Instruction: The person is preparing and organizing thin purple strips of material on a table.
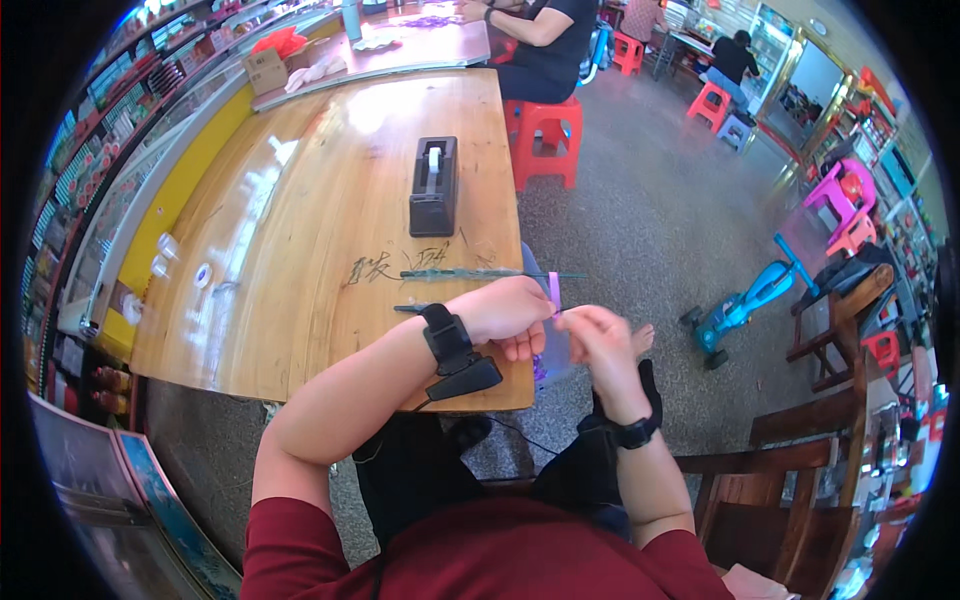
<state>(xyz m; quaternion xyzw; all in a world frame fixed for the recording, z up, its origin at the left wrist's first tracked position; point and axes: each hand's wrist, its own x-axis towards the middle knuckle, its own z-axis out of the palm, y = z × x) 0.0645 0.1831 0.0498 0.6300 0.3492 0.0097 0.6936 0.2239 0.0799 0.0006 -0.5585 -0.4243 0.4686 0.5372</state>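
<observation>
1. A seated person's left hand [510,315] and right hand [598,338] met at the near right edge of a wooden table [300,250], fingers of both pressed together in a pinch on a purple strip [554,290] — it stood up between the two hands.
2. A long green stem [480,274] lay flat on the table at twelve o'clock from the left hand, just beside it; a second, shorter piece [410,309] rested at nine o'clock.
3. A black tape dispenser [434,187] sat farther off at eleven o'clock, untouched.
4. The work looked to be mid-way — the strip was in hand but not yet joined to the stem; what it would form could not be told.
5. A red stool [545,135] stood at one o'clock.
</observation>
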